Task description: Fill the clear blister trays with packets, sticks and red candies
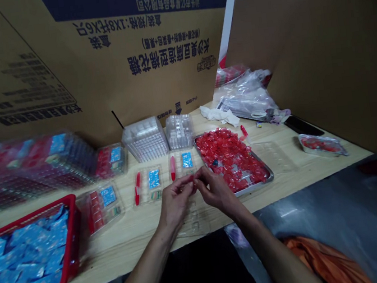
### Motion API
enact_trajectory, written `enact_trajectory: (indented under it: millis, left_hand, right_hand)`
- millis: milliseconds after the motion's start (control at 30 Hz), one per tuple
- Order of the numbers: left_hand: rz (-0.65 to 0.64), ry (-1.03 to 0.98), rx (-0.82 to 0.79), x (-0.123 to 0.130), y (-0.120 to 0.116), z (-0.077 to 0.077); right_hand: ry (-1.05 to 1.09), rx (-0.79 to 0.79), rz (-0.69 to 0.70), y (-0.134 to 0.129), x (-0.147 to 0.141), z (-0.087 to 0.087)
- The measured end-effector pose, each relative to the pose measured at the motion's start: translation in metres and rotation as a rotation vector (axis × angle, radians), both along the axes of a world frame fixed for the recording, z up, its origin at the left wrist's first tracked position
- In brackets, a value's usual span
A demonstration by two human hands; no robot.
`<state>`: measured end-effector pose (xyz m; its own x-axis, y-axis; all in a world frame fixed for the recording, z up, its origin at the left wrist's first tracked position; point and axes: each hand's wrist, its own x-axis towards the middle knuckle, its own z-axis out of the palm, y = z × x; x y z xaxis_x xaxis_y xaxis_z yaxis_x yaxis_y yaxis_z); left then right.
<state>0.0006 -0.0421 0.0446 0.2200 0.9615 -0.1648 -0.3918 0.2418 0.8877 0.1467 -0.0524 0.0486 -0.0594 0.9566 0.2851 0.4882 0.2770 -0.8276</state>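
My left hand [176, 201] and my right hand [215, 192] meet over the front of the table, fingertips pinched together. Whatever is between them is too small and covered to name, though a hint of red shows. Beneath them lies a clear plastic tray [195, 224], partly hidden. Close to my right hand is a metal tray [270, 176] heaped with small red-wrapped pieces [224, 153]. Left of my hands, a clear tray [160, 169] holds a red pen-shaped stick [138, 189] and a blue packet [153, 179]. Another with a similar red stick [173, 168] sits just behind.
A red basket [74, 227] of blue packets stands front left, near a filled clear tray [94, 211]. Stacked filled trays [35, 168] and nested clear trays [145, 139] line the back. Cardboard [99, 79] walls the rear. A phone-like black object [304, 126] lies right.
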Motion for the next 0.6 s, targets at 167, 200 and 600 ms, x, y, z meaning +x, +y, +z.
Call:
enact_trajectory:
  millis: [167, 200, 600]
  left_hand:
    - [-0.007, -0.143, -0.112, -0.003, 0.002, 0.002]
    - [-0.02, -0.162, -0.128, -0.004, 0.003, 0.001]
    - [0.057, 0.098, 0.05, -0.005, -0.001, -0.005]
  right_hand:
    - [0.175, -0.085, -0.006, 0.002, -0.001, -0.013]
    - [0.168, -0.095, -0.028, 0.002, -0.003, -0.015]
    - [0.04, -0.102, 0.025, 0.002, -0.004, -0.011]
